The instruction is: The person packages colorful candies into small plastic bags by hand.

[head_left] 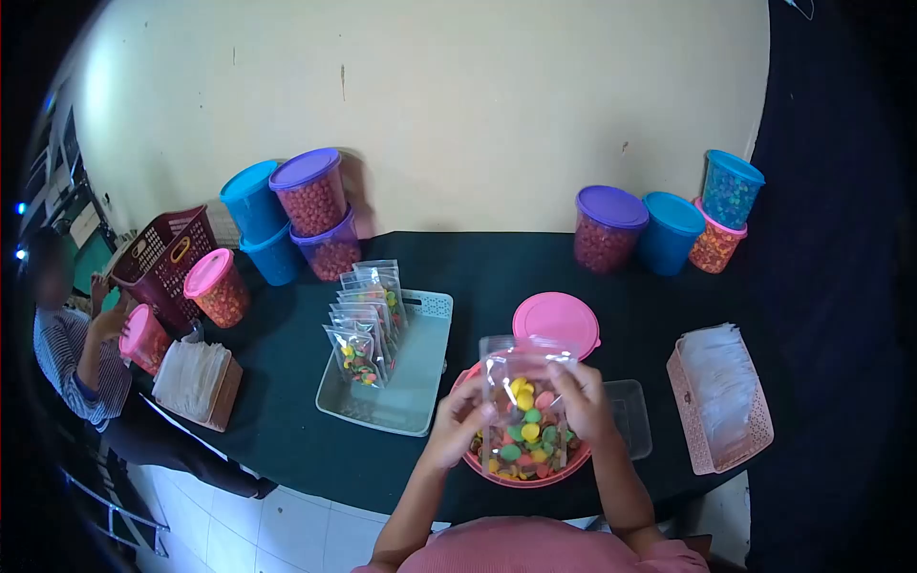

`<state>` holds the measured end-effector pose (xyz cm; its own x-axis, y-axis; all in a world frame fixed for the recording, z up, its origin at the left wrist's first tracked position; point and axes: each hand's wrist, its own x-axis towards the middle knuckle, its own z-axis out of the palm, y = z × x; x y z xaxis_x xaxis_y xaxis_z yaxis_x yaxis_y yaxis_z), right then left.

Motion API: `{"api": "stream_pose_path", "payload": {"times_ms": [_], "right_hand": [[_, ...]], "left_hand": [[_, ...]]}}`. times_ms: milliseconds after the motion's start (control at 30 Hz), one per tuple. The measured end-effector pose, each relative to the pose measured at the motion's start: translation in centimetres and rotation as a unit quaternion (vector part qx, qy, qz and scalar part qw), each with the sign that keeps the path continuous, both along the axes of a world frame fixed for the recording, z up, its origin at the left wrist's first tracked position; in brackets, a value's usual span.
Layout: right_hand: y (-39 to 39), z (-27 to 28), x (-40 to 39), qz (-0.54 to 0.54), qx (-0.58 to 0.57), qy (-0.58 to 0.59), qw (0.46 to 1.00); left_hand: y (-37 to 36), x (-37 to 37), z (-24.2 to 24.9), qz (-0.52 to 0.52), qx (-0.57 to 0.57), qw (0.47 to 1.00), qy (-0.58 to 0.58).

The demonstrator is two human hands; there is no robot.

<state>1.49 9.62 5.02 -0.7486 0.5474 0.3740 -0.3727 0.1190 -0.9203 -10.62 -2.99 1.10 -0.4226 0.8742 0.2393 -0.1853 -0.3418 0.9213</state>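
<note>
A clear plastic zip bag point(514, 368) with colourful button-shaped sweets showing in and behind it is held upright between my two hands. My left hand point(453, 426) grips its left side, thumb against the plastic. At the upper right edge, my right hand point(585, 405) pinches the bag between thumb and fingers. Right behind and below it stands an open pink tub point(580, 463) of the same yellow, green, pink and brown sweets. A round pink lid point(557, 323) lies just beyond the tub. Partly hidden by my right forearm is a clear plastic box point(632, 417).
Filled sweet bags point(361, 349) stand in a row in a pale tray point(401, 406) to the left. Baskets of plastic bags point(723, 392) sit right and far left. Lidded tubs point(611, 229) line the wall side. A person point(86, 353) sits at the left end beside a maroon basket point(172, 263).
</note>
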Motion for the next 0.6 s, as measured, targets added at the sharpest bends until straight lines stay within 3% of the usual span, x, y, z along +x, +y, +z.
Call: {"api": "stream_pose_path", "payload": {"times_ms": [100, 200, 367, 467, 600], "right_hand": [[-0.2, -2.1, 0.4, 0.027, 0.042, -0.095, 0.994], [-2.3, -1.0, 0.3, -0.002, 0.061, 0.007, 0.998], [-2.7, -1.1, 1.2, -0.022, 0.095, -0.021, 0.995], [-3.5, -0.8, 1.2, -0.049, 0.107, -0.010, 0.993], [-4.9, -0.4, 1.1, -0.097, 0.052, 0.022, 0.994]], "left_hand": [[0.2, 0.0, 0.3, 0.081, 0.057, 0.994, -0.048], [0.0, 0.2, 0.6, 0.167, 0.042, 0.985, -0.026], [-1.4, 0.9, 1.5, 0.117, 0.047, 0.992, -0.029], [-2.3, 1.3, 2.0, 0.070, 0.076, 0.989, -0.109], [-2.8, 1.3, 0.1, 0.148, 0.065, 0.986, -0.048]]}}
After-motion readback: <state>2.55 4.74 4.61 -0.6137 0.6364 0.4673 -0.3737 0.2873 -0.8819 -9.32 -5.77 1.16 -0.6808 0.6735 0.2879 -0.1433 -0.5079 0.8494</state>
